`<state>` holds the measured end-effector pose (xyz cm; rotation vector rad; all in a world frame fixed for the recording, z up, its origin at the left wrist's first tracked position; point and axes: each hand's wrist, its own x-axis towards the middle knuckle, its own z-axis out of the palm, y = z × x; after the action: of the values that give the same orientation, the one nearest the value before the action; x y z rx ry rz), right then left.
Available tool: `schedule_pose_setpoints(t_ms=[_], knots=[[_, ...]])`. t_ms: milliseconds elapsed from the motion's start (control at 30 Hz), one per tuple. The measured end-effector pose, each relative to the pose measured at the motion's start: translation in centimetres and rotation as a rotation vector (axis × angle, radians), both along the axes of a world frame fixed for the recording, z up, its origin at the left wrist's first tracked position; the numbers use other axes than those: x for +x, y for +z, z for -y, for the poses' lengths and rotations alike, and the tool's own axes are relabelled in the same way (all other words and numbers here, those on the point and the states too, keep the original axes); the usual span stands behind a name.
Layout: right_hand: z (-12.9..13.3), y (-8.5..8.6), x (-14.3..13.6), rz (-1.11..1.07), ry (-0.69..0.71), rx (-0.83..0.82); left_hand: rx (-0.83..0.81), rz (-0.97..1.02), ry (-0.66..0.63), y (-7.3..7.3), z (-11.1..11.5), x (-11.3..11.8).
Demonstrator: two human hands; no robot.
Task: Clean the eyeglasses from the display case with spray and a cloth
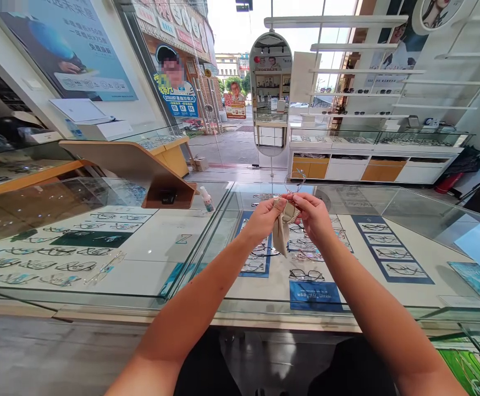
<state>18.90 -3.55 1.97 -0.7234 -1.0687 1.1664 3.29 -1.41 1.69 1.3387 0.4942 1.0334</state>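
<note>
My left hand (269,217) is closed on a beige cloth (281,235), which hangs down below its fingers. Beside it, my right hand (312,213) pinches a pair of thin-rimmed eyeglasses (299,180); part of the frame sticks up above the fingertips. The cloth also reaches up against the glasses between the two hands. Fingers and cloth hide the rest of the frame. Both hands are held above a glass display case (223,314), with rows of spectacles below them. Black-framed glasses (307,274) lie behind a blue card (314,296) in that case.
A small spray bottle (207,199) stands on the glass to the left, near a brown tilted stand (141,165). Another case at left holds several spectacles (39,264). An oval mirror (271,93) and wall shelves (367,71) are farther back.
</note>
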Motion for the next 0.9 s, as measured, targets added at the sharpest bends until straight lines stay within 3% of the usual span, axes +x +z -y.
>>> schedule_pose_setpoints(t_ms=[167,233,600,700,800,900], knots=[[0.2,0.6,0.2,-0.041,-0.015,-0.055,0.007,-0.061,-0.134,0.0,-0.6,-1.0],[0.3,0.5,0.0,-0.044,-0.003,-0.053,-0.006,-0.098,-0.128,-0.1,-0.6,-1.0],[0.2,-0.6,-1.1,-0.036,-0.018,0.018,-0.02,-0.005,0.143,-0.5,0.3,0.9],[0.2,-0.3,-0.7,-0.037,-0.02,0.022,0.015,-0.032,0.173,-0.7,-0.1,0.6],[0.1,0.3,0.1,-0.043,-0.05,0.042,0.041,-0.038,0.287,-0.6,-1.2,-0.3],[-0.1,0.9,1.2,-0.072,-0.074,0.035,-0.061,0.006,0.416,0.1,-2.9,-2.0]])
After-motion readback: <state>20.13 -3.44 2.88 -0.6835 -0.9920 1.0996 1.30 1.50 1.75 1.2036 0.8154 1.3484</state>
